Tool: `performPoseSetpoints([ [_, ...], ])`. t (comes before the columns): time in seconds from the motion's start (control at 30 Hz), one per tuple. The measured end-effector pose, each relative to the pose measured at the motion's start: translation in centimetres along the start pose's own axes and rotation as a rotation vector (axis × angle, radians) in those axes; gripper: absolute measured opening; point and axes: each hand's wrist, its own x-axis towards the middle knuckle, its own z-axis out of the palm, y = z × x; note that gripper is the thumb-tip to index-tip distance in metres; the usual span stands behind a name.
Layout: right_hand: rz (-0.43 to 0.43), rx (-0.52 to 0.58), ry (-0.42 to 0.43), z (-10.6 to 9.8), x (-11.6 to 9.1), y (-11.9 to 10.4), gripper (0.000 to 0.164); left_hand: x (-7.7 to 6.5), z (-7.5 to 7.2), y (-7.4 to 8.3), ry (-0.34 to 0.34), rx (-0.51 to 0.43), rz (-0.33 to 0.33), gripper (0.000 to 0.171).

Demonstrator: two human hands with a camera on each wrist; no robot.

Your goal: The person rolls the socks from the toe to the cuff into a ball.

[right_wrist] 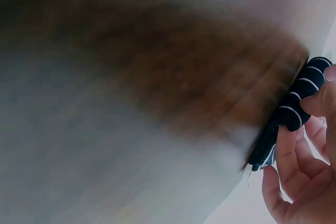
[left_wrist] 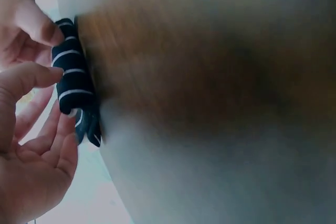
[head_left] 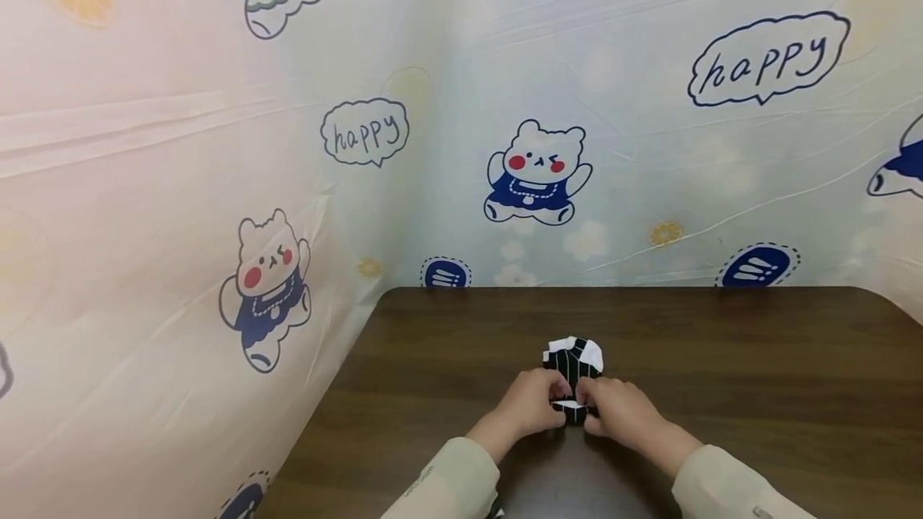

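Black socks (head_left: 570, 363) with thin white stripes and white patches at the far end lie on the table, laid together lengthwise. Their near end is turned over into a thick roll, seen close up as a striped roll (left_wrist: 73, 72) in the left wrist view. My left hand (head_left: 532, 403) pinches the left side of this roll, thumb on the near face and fingers behind. On the other side my right hand (head_left: 623, 411) holds it the same way; in the right wrist view its thumb presses the roll (right_wrist: 302, 93). Fingers partly cover the middle of the socks.
The dark brown wooden table (head_left: 757, 391) has rounded far corners. Behind it and along the left hangs a pale printed cloth (head_left: 627, 142) with bears and lettering. A small black and white item (head_left: 496, 511) peeks out beside the left sleeve.
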Motion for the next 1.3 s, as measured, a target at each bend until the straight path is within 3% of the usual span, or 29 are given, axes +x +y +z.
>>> performPoseSetpoints([
  [0.17, 0.065, 0.082, -0.040, -0.2, 0.1, 0.1, 0.023, -0.4, 0.0, 0.3, 0.047, 0.078, 0.018, 0.025],
  [0.47, 0.117, 0.176, -0.107, -0.5, 0.2, 0.3, 0.019, -0.9, -0.1, 1.0, 0.042, 0.201, 0.017, 0.023],
  [1.03, 0.157, 0.176, -0.097, -0.8, 0.0, 0.1, 0.019, -0.3, 0.3, 0.7, 0.023, 0.260, 0.009, 0.021],
  [1.3, 0.168, 0.057, -0.044, -1.2, -0.3, -0.1, 0.031, 0.1, 0.3, 0.4, 0.036, 0.244, 0.002, 0.015],
])
